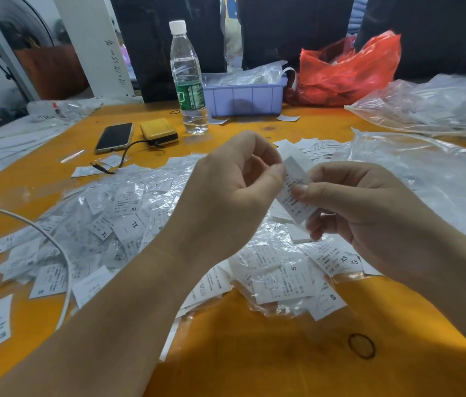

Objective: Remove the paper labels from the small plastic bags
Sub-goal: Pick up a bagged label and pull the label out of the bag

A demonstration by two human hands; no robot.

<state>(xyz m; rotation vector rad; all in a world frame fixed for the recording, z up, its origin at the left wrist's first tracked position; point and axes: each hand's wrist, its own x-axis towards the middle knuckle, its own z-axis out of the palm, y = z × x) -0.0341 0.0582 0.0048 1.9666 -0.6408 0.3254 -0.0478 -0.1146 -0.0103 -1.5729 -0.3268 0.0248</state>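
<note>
Above the orange table (254,339), both hands hold one small clear plastic bag with a white printed paper label (294,187) in it. My left hand (234,193) pinches its upper edge between thumb and forefinger. My right hand (360,213) grips its lower half, thumb on the front and fingers curled behind. Whether the label is partly out of the bag cannot be told. Below the hands lies a heap of several small bags with size labels (128,222), marked XL, S and XS.
A water bottle (189,81), a phone (114,137) and a yellow power bank (159,130) stand at the back left. A lilac tray (244,97) and a red bag (349,70) sit behind. Crumpled clear bags (432,179) fill the right. A white cable (54,245) crosses left; a rubber band (361,345) lies near.
</note>
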